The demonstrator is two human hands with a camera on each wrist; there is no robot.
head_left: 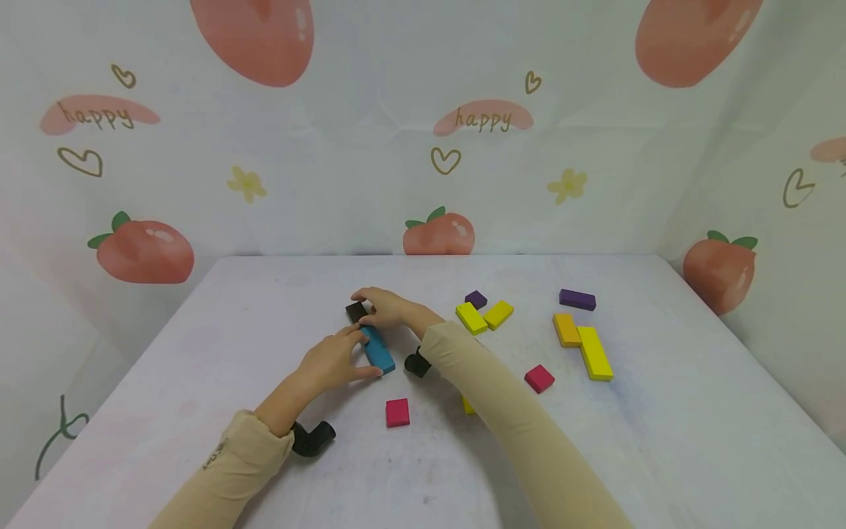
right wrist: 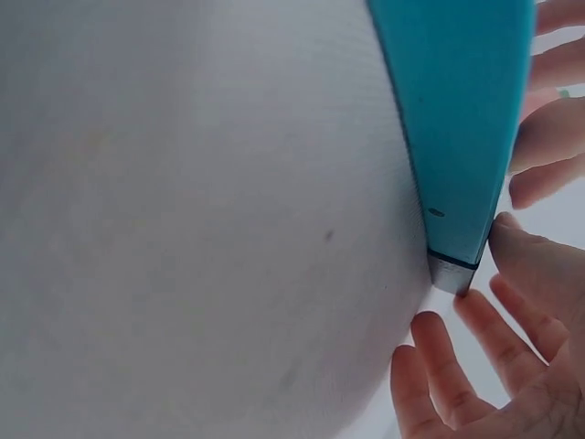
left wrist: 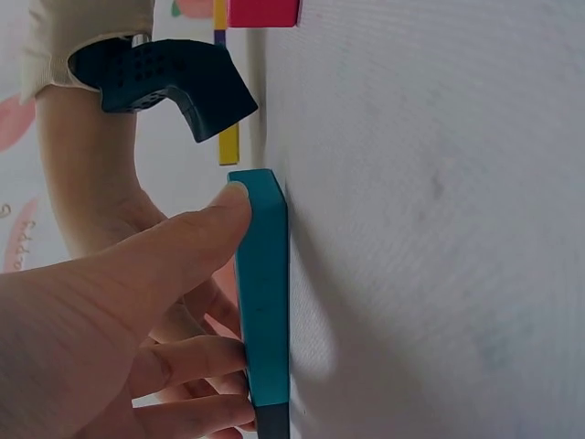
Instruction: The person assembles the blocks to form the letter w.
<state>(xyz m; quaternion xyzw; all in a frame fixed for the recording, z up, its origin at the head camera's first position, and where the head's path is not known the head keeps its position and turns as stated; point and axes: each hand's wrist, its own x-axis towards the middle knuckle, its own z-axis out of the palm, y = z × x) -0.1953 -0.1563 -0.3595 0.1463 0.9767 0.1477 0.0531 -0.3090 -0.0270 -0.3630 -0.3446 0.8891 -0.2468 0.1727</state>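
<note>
On the white counter [head_left: 264,323], the left hand's [head_left: 330,360] grip holds the long, flat blue block, seemingly painted wood [head_left: 378,351], while the right hand's [head_left: 391,308] grip pinches the small black block, seemingly wooden too [head_left: 355,313], at its far end. Uneven pressure from either hand could skew their alignment or open a gap. The black, angled, plastic-looking wrist device [head_left: 416,364] beneath the right sleeve might nudge the blue block if that arm swung left.

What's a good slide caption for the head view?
Left hand holds a blue block as right hand pinches the black block at its far end.
</note>
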